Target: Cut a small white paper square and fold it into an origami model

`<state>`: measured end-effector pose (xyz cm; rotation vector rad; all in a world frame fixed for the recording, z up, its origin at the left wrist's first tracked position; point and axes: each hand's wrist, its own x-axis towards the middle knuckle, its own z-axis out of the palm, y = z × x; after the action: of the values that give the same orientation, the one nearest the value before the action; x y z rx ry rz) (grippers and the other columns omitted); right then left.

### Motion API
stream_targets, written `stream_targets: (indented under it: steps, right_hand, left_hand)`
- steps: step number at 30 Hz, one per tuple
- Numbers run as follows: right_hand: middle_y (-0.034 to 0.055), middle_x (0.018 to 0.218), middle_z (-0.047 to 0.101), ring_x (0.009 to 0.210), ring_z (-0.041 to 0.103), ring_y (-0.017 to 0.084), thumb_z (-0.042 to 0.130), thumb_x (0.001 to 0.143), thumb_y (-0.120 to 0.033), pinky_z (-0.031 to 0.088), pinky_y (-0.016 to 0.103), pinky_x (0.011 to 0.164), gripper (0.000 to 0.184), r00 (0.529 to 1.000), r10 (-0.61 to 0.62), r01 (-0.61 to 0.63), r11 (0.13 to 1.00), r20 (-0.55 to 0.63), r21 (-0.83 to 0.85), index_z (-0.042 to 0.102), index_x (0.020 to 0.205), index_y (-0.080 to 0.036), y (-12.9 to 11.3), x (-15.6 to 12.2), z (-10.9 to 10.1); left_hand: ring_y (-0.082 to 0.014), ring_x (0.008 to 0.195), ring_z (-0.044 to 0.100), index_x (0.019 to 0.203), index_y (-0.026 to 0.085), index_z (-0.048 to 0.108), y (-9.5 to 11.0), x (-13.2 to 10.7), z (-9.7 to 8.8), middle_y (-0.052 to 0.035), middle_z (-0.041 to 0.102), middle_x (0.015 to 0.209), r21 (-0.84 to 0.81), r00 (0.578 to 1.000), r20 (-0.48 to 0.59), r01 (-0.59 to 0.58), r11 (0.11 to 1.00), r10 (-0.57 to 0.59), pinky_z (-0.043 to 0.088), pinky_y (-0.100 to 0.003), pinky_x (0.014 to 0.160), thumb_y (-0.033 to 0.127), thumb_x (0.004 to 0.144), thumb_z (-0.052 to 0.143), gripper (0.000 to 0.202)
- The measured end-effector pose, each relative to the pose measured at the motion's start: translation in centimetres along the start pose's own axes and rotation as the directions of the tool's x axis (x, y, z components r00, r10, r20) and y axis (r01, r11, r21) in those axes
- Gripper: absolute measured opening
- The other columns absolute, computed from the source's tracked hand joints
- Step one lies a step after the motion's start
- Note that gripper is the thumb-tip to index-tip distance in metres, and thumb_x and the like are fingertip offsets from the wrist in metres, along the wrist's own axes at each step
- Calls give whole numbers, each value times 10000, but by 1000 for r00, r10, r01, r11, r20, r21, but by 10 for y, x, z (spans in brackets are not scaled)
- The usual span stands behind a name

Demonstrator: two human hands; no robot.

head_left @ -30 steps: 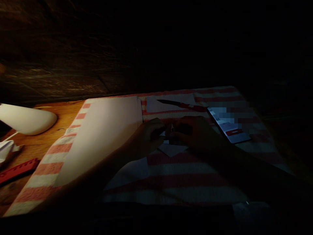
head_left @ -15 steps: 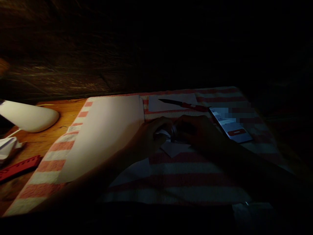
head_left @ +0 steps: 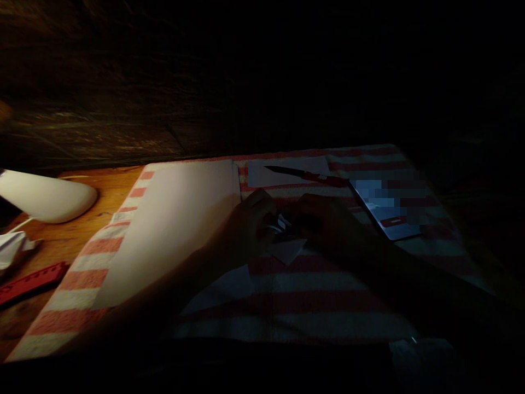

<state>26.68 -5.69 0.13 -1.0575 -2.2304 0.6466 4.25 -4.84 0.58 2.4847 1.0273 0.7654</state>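
Left hand (head_left: 259,216) with folded, pointed paper (head_left: 287,250)

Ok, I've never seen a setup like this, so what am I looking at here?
There's no machine here: a camera worn on a person's head looks forward and down. Their bare left hand and right hand hold a small white paper between them, over a striped cloth; finer details are too dark to make out. To the left lies a big white sheet; beyond the hands, a knife rests partly on a smaller sheet; to the right is a lit phone.
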Motion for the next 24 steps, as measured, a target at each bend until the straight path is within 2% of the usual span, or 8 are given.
stream_targets:
  steps: [4, 7, 10, 13, 17, 20, 22, 24]
  right_hand:
    - [66, 961, 723, 853, 643, 196, 699, 836, -120, 482, 313, 765, 175, 1000, -8, 8, 999, -5, -31, 742, 997, -172, 2, 0, 0]
    - [62, 970, 740, 884, 648, 206, 704, 812, -89, 479, 318, 784, 194, 1000, -24, 25, 999, 14, -37, 755, 976, -180, 4, 0, -1]
    - [76, 961, 738, 868, 649, 209, 710, 807, -94, 480, 316, 760, 199, 1000, -9, 10, 999, 27, -35, 757, 990, -158, 3, 0, -1]
    - [86, 954, 737, 858, 644, 217, 706, 797, -93, 484, 325, 754, 207, 999, -19, 20, 999, 27, -49, 754, 993, -140, 4, 0, -1]
    - [89, 1056, 743, 953, 649, 218, 641, 830, -60, 492, 342, 846, 212, 993, -103, 106, 993, 63, -55, 752, 984, -155, 9, -1, -3]
    - [97, 1078, 743, 981, 653, 211, 581, 894, -64, 491, 345, 884, 212, 985, -125, 131, 990, 122, -45, 753, 983, -150, 13, 0, -8]
    - [99, 1047, 739, 950, 653, 205, 567, 925, -94, 495, 338, 862, 195, 980, -122, 130, 991, 155, -43, 752, 964, -147, 13, -1, -13]
    - [96, 1035, 730, 935, 650, 200, 553, 964, -155, 492, 336, 856, 194, 974, -132, 138, 990, 182, -23, 747, 950, -149, 11, -1, -19]
  left_hand:
    - [-197, 896, 550, 956, 173, 559, -4, 3, -7, -39, 553, 954, 116, 991, 109, -95, 989, 82, 474, -305, 754, 70, 807, 590, 183]
    - [-210, 916, 559, 1042, 162, 568, -5, 5, -9, -58, 569, 994, 170, 981, 134, -159, 972, 138, 488, -305, 746, 148, 867, 637, 189]
    - [-216, 907, 569, 1054, 154, 583, -6, 5, -10, -62, 596, 976, 208, 975, 145, -195, 958, 167, 495, -311, 745, 170, 888, 628, 173]
    - [-213, 873, 576, 962, 149, 596, -6, 4, -11, -59, 608, 916, 244, 973, 154, -208, 947, 174, 495, -320, 742, 173, 908, 583, 60]
    - [-200, 809, 562, 922, 145, 592, -8, 4, -9, -48, 584, 851, 246, 972, 171, -201, 948, 161, 486, -304, 689, 103, 868, 546, 83]
    - [-209, 880, 566, 976, 137, 603, -7, 7, -7, -74, 585, 942, 251, 969, 158, -227, 941, 192, 508, -306, 742, 65, 837, 543, 168]
    - [-227, 959, 567, 988, 127, 610, -5, 8, -6, -109, 586, 1044, 281, 959, 156, -274, 920, 238, 519, -327, 812, 76, 860, 549, 150]
    - [-244, 970, 565, 997, 116, 614, -3, 9, -6, -124, 595, 1055, 334, 943, 191, -325, 885, 274, 521, -357, 842, 93, 888, 543, 132]
